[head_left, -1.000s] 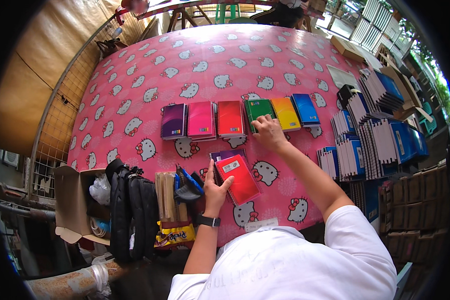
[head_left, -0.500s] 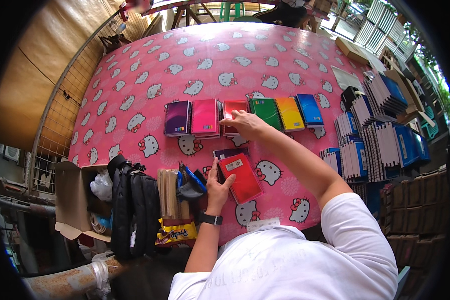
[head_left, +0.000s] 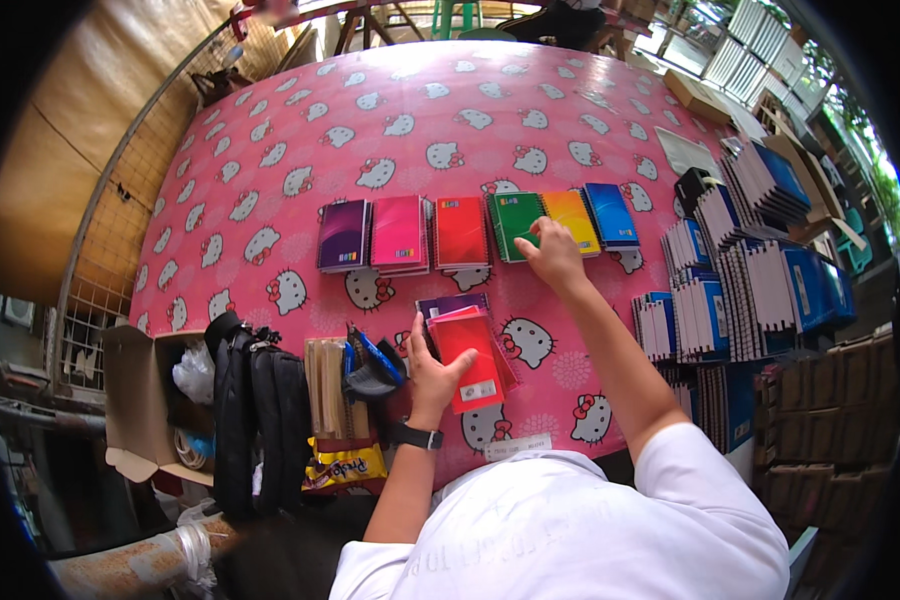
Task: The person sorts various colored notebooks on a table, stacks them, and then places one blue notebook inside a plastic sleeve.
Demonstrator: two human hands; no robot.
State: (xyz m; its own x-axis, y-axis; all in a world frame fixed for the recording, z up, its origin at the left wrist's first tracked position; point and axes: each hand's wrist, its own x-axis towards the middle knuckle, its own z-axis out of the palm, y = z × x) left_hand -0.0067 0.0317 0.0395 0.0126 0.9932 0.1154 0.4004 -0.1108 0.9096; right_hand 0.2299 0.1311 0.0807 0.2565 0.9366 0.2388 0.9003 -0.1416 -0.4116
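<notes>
On a pink tablecloth [head_left: 280,225], the left hand [head_left: 433,378] is resting, spread, on a red notebook [head_left: 477,348], the right hand [head_left: 555,258], grip unclear, overlapping a green notebook [head_left: 511,226]. Likely light and stiff-covered, they're suiting edge holds.

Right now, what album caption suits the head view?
Left hand on a notebook pile, right hand at the green notebook in a colourful row.

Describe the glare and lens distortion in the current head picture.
In the head view, glare whitens the far edge of the pink tablecloth; fisheye bending curves the wire mesh panel at left; black fills the corners; the green notebook shows clear colour.
</notes>
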